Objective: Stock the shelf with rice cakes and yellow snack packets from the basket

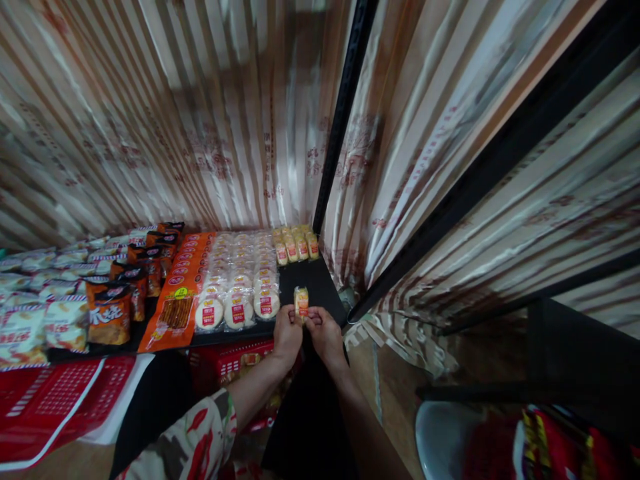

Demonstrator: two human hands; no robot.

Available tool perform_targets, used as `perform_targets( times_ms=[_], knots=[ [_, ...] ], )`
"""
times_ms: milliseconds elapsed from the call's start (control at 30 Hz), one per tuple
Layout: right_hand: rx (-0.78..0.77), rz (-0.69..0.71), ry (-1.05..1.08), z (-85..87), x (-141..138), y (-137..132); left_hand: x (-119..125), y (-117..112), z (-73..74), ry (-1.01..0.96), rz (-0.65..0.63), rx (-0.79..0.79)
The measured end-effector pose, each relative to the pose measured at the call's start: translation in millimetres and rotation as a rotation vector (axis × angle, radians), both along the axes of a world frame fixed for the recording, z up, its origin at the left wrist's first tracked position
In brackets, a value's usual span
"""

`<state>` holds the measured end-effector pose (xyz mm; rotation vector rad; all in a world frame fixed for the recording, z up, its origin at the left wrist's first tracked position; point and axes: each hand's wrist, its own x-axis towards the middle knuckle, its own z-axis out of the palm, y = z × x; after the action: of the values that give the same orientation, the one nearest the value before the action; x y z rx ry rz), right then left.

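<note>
Between the fingertips of my left hand (289, 337) and my right hand (325, 332) is a small wrapped snack bar (301, 301) with an orange-red label, held upright over the front of the black shelf (320, 283). Both hands are closed in a pinch at its lower end. Behind it, at the shelf's far right corner, stand rows of matching small packs (297, 245). To the left of my hands are rows of round white rice crackers (239, 310) in clear wrappers with red labels.
Left along the shelf lie an orange snack packet (175, 307), brown-orange bags (110, 313) and white bags (65, 320). Below are a red basket (70, 393) and another holding loose packs. A black post (345, 113) and striped curtain (225, 133) stand behind. A pale basin (440, 433) sits lower right.
</note>
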<state>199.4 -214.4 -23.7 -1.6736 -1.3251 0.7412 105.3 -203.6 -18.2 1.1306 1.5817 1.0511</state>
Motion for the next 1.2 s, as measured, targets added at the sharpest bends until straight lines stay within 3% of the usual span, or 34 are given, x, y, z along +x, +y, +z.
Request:
perform_targets(
  times_ms=[200, 433, 1200],
  knots=[
    [0.002, -0.037, -0.057, -2.0, 3.0, 15.2, 4.6, 12.6, 15.8, 0.143, -0.052, -0.053],
    [0.029, -0.034, -0.096, -7.8, 0.9, 26.1, 12.0, 21.4, 35.3, 0.085, -0.064, -0.156],
    [0.036, -0.044, -0.333, -9.6, -7.4, 42.0, 17.5, 43.0, 36.1, 0.19, -0.078, -0.162]
  ],
)
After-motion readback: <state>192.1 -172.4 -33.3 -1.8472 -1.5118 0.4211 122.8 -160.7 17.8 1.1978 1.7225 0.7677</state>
